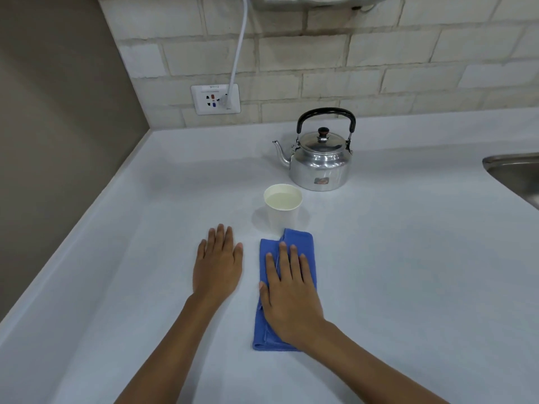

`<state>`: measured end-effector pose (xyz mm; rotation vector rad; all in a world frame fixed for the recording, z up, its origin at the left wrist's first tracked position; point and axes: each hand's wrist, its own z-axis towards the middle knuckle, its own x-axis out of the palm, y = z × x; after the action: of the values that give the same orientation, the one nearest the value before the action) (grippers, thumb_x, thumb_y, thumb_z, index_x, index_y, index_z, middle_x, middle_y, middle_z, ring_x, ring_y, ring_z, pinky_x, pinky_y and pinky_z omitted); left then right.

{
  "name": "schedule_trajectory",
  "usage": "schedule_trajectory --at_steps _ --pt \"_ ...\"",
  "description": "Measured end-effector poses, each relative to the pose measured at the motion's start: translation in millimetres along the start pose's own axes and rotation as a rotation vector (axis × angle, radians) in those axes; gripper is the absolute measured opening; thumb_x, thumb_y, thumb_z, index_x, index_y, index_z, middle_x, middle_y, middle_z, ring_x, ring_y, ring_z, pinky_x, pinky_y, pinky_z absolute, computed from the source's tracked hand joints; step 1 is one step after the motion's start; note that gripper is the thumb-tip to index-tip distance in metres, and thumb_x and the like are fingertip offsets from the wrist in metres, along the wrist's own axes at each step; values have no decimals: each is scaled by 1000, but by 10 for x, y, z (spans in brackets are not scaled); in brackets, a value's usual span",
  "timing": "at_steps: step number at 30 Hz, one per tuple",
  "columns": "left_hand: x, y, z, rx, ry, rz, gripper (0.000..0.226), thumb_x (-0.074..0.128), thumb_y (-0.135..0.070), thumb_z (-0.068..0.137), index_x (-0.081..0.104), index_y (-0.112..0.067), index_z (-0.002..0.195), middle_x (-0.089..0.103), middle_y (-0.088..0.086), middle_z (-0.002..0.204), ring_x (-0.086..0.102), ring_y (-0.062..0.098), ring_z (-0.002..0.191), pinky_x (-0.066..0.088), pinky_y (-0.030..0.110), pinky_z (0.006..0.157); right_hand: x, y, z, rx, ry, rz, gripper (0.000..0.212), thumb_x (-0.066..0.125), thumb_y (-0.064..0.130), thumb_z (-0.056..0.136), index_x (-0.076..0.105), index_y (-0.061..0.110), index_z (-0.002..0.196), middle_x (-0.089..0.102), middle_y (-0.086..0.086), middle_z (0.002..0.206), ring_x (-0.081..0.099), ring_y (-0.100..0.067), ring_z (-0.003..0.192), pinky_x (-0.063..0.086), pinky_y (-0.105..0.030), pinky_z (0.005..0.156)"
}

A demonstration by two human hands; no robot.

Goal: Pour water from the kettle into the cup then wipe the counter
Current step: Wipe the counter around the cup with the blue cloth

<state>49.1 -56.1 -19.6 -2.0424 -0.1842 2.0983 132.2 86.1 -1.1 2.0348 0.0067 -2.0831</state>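
Nearest the viewer, at 6 o'clock, the right hand (287,298) lies palm-down on a folded blue cloth (303,246), its grip spread flat, fingers extended and pressing the cloth onto the bench (408,287) rather than pinching it. At 9 o'clock from that hand, just beside it but apart from the cloth, the left hand (217,263) rests flat on the bare bench, grip likewise spread and holding nothing. Directly beyond the cloth, at 12 o'clock and just past its far edge, stands a white paper cup (282,208), upright and filled with water nearly to the rim. Farther on, at 1 o'clock from the cup, the metal kettle (319,161) sits upright on the bench, lid on, handle raised, spout toward 9 o'clock. A sink (513,173) edge shows at 3 o'clock; a wall socket (215,99) with a white cord (237,51) plugged in lies at 11 o'clock on the tiled wall. Judged from this arrangement, pouring appears complete, and wiping is the step in hand; no spill can be made out on the bench, so how much wiping remains cannot be told.
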Motion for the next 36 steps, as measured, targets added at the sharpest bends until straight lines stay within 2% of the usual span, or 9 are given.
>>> schedule_trajectory --at_steps 3,6,8,13,19,24,28,31,36 --pt "1 21 3 0 -3 2 54 13 -36 99 0 -14 147 -2 4 159 -3 18 146 -2 33 117 -36 -83 -108 -14 25 -16 56 7 36 97 0 13 147 -9 -15 157 -10 -33 144 -10 -50 115" --pt "7 31 -2 7 -19 3 53 15 -35 100 3 -15 147 1 3 159 -2 18 146 -1 33 118 -122 -290 -257 36 -6 -73 57 10 34 95 45 13 135 44 -16 143 41 -34 132 37 -52 105" --pt "10 29 -5 9 -39 3 53 17 -34 99 5 -15 148 3 3 159 0 18 146 1 33 118 -177 -553 -285 91 5 -78 63 4 34 96 55 14 128 55 -16 134 52 -35 122 46 -51 96" --pt "6 13 -12 7 -48 -5 53 16 -34 99 6 -14 148 3 4 159 0 18 146 1 33 117 -222 -1222 43 209 23 -100 77 -18 52 80 8 25 147 7 -12 158 3 -33 145 5 -49 117" --pt "6 12 -9 13 -54 0 53 17 -34 99 6 -14 148 4 5 159 1 19 146 2 35 118 -141 -1022 281 229 1 -95 56 18 38 97 4 16 147 1 -17 157 -1 -34 145 -1 -53 117" --pt "14 29 -16 15 -53 -10 54 17 -34 99 4 -15 148 2 4 159 -1 18 146 1 34 118 -120 -882 -204 72 -56 -80 70 -11 47 90 18 17 146 17 -13 155 12 -35 143 1 -48 119" --pt "11 34 -15 21 -52 -23 54 16 -35 99 4 -16 148 2 3 159 -2 17 146 0 32 117 -122 -1130 -354 73 7 -40 72 -31 54 74 -17 29 141 -19 2 153 -20 -20 143 -19 -32 114" --pt "15 34 -6 16 -48 -19 54 15 -36 99 2 -17 148 0 2 159 -3 17 146 -1 32 117 -196 -1380 -131 141 6 -88 83 -34 58 69 -13 27 143 -15 1 155 -13 -19 145 -8 -35 117" --pt "11 5 -5 13 -48 27 53 14 -34 99 1 -15 148 -1 5 159 -3 19 146 0 34 117 -255 -1848 573 308 -20 -107 54 11 38 97 5 20 147 3 -12 158 2 -28 146 7 -46 119"
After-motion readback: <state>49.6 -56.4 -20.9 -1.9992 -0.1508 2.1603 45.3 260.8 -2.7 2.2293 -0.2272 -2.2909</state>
